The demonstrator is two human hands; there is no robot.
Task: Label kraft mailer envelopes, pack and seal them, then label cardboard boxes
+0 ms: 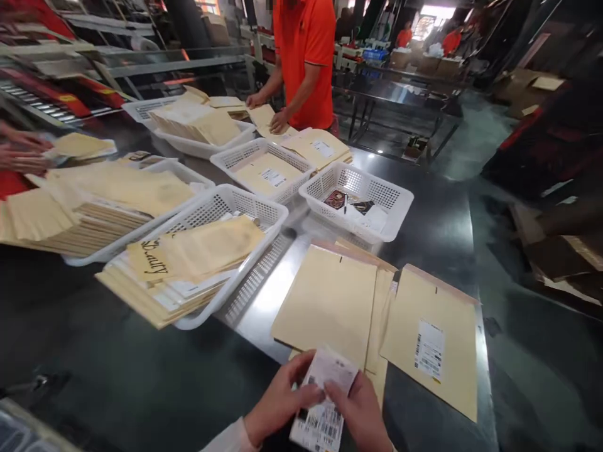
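Observation:
Near the bottom of the view, my left hand (pixel 288 397) and my right hand (pixel 358 408) grip a small white packet with printed barcode labels (pixel 325 424) from its two sides, thumbs on top. What exactly the packet contains cannot be made out. Just beyond it lies a stack of tan paper envelopes (pixel 325 295) on the metal table. To the right of that stack is another tan envelope (pixel 431 339) bearing a white shipping label.
White plastic baskets (pixel 398 216) stand along the metal table (pixel 438 216), several holding envelopes (pixel 202 251). One basket contains small items. Across the table a person in an orange shirt (pixel 311 75) handles envelopes; another person's hands (pixel 23 154) show at left. Cardboard boxes (pixel 560 263) sit right.

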